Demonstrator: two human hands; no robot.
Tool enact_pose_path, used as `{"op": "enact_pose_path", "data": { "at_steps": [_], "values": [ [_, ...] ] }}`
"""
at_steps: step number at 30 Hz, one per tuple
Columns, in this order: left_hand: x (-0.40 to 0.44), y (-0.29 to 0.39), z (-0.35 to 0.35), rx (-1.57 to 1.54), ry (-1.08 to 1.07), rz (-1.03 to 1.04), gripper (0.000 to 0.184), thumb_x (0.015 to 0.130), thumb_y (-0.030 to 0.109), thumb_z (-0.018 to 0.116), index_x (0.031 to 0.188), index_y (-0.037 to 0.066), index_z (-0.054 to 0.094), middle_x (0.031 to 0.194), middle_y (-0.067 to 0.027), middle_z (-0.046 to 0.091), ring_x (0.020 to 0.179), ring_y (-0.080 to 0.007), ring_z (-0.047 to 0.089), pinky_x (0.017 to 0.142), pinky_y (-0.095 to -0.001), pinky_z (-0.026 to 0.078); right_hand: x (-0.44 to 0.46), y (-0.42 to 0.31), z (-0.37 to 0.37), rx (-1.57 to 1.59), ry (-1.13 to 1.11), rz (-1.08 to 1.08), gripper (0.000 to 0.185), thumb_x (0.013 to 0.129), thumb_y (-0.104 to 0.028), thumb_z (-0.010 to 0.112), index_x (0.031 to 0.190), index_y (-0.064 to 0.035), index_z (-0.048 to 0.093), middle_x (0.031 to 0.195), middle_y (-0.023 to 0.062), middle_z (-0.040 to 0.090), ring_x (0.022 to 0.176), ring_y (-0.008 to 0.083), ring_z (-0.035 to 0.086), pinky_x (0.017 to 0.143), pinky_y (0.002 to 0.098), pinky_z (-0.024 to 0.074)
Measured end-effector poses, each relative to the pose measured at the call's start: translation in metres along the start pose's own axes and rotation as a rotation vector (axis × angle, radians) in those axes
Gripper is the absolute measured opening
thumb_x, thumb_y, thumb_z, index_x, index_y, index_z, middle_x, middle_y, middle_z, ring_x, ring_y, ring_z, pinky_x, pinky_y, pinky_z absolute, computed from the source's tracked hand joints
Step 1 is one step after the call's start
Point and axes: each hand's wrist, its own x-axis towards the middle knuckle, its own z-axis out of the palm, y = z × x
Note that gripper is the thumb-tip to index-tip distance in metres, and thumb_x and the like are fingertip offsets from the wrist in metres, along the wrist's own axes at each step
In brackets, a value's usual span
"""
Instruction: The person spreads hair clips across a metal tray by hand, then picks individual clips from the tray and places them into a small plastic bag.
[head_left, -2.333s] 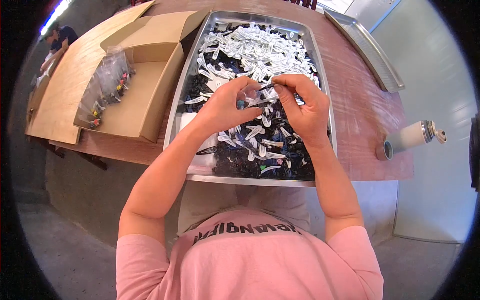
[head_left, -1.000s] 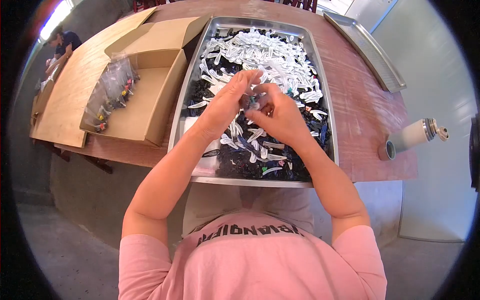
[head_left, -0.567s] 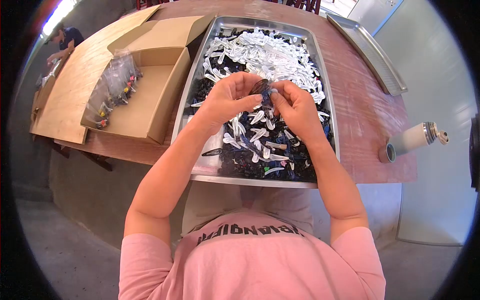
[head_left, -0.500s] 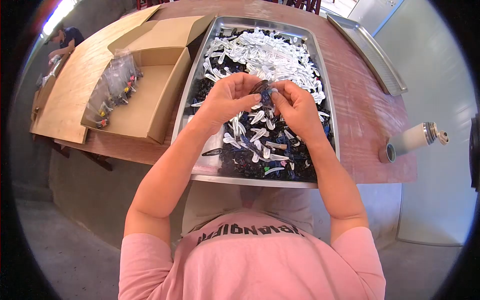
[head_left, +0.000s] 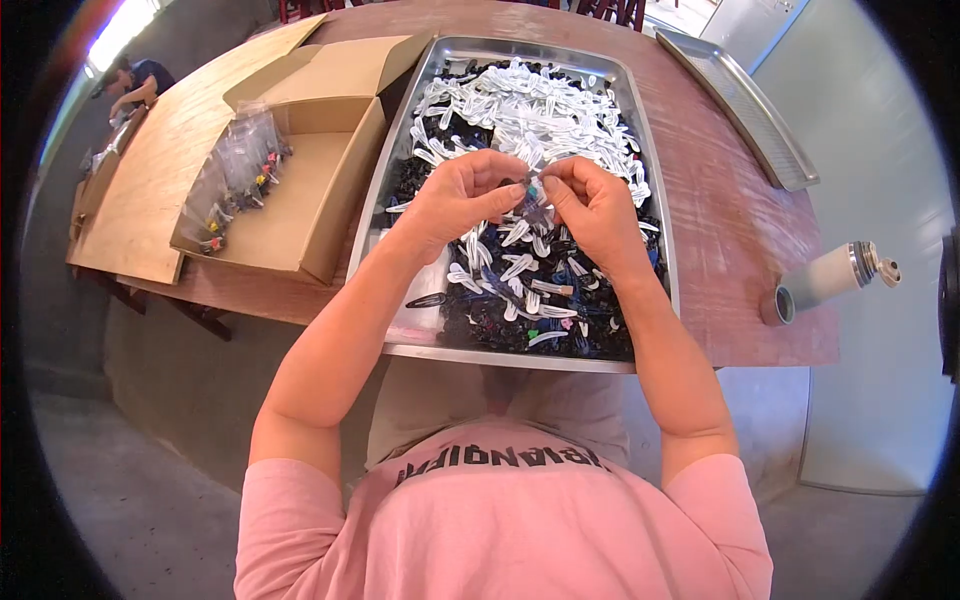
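Over the middle of a metal tray (head_left: 362,235), my left hand (head_left: 465,198) and my right hand (head_left: 592,205) meet with closed fingertips. Between them is a small clear plastic bag (head_left: 538,212) with something dark and a teal spot in it; my fingers partly hide it. White snap hair clips (head_left: 540,110) lie heaped at the tray's far end, and more are scattered below my hands. Under them spreads a layer of dark clips (head_left: 480,325). A single black hair clip (head_left: 427,300) rests at the tray's near left.
An open cardboard box (head_left: 330,215) stands left of the tray, with several filled plastic bags (head_left: 245,165) inside. To the right are a second metal tray (head_left: 735,110) and a thermos flask (head_left: 825,277) beside a cup (head_left: 777,306). Another person (head_left: 140,85) is at the far left.
Dark clips seen at my left fingertips half a second ago no longer stick out there. My left fingers have shifted slightly, and both hands stay together over the tray.
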Motion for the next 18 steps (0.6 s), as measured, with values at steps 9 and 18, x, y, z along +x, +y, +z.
{"op": "enact_pose_path", "data": {
  "at_steps": [9, 18],
  "values": [
    [0.003, -0.003, -0.009, -0.003, 0.073, -0.01, 0.023, 0.089, 0.016, 0.072, 0.109, 0.007, 0.068, 0.088, 0.0017, 0.068, 0.078, -0.0043, 0.061, 0.068, -0.0212, 0.049, -0.001, -0.007, -0.001, -0.017, 0.078, -0.021, 0.016, 0.097, -0.014, 0.062, 0.102, 0.0008, 0.066, 0.08, 0.0029, 0.068, 0.067, 0.0063, 0.06, 0.06, 0.0211, 0.0467],
    [-0.011, 0.032, -0.042, -0.007, 0.209, 0.053, 0.023, 0.09, 0.016, 0.072, 0.11, 0.006, 0.068, 0.094, 0.0014, 0.069, 0.084, -0.0068, 0.062, 0.07, -0.023, 0.052, 0.005, 0.0, -0.006, -0.063, 0.145, 0.005, 0.015, 0.098, -0.013, 0.061, 0.105, -0.0025, 0.068, 0.083, 0.0042, 0.07, 0.074, 0.0093, 0.066, 0.06, 0.0218, 0.0488]
  ]
}}
